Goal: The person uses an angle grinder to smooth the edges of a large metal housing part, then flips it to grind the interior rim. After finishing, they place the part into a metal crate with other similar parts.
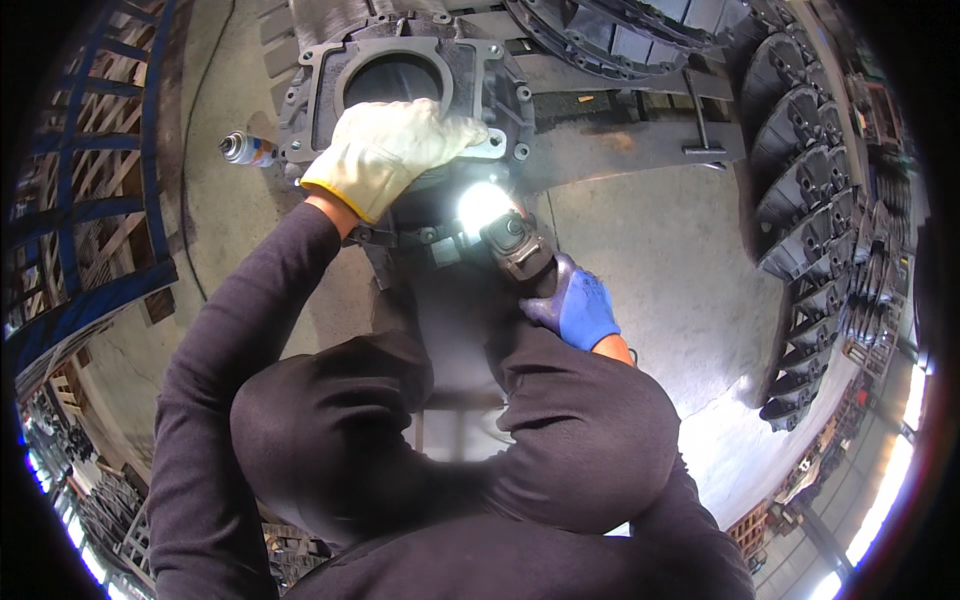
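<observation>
My left hand (pixel 390 150), in a thick cream work glove, presses flat on the rim of a large grey cast-metal housing (pixel 330 70) with a rounded square opening. My right hand (pixel 575 305), in a blue glove, grips the body of a dark angle grinder (pixel 515 245). The grinder's head meets the housing's near edge, where a bright white glare (pixel 482 203) hides the contact point. My dark sleeves and hood fill the lower middle of the view.
A spray can (pixel 245 150) lies on the concrete floor left of the housing. Blue metal racks (pixel 90 200) stand at far left. Rows of dark cast parts (pixel 810 200) line the right side. A round ribbed casting (pixel 620 35) lies behind the housing.
</observation>
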A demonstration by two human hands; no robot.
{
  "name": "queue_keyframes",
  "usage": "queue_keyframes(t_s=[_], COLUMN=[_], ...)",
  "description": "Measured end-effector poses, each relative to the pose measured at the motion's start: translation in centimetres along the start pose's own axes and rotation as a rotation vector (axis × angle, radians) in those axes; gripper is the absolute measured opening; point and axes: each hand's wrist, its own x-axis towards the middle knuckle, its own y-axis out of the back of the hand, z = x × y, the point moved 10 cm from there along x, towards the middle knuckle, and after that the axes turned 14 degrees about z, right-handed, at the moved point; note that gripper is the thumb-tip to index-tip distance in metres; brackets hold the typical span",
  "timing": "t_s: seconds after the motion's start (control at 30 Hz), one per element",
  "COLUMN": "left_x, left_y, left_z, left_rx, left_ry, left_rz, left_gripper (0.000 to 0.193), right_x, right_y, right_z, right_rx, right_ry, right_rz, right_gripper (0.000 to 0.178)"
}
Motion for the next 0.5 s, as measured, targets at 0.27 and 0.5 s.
queue_keyframes(t_s=[0.27, 0.5], left_x=[-0.3, 0.0], left_y=[-0.1, -0.6], left_z=[-0.1, -1.0], left_rx=[0.079, 0.027], left_ry=[-0.026, 0.143], left_rz=[-0.013, -0.104], left_gripper=[0.067, 0.075], right_x=[0.1, -1.3], right_y=[0.1, 0.7], right_z=[0.5, 1.6], right_rx=[-0.094, 0.133], right_ry=[0.043, -0.057], right_rz=[0.084, 0.02], right_gripper=[0.087, 0.087])
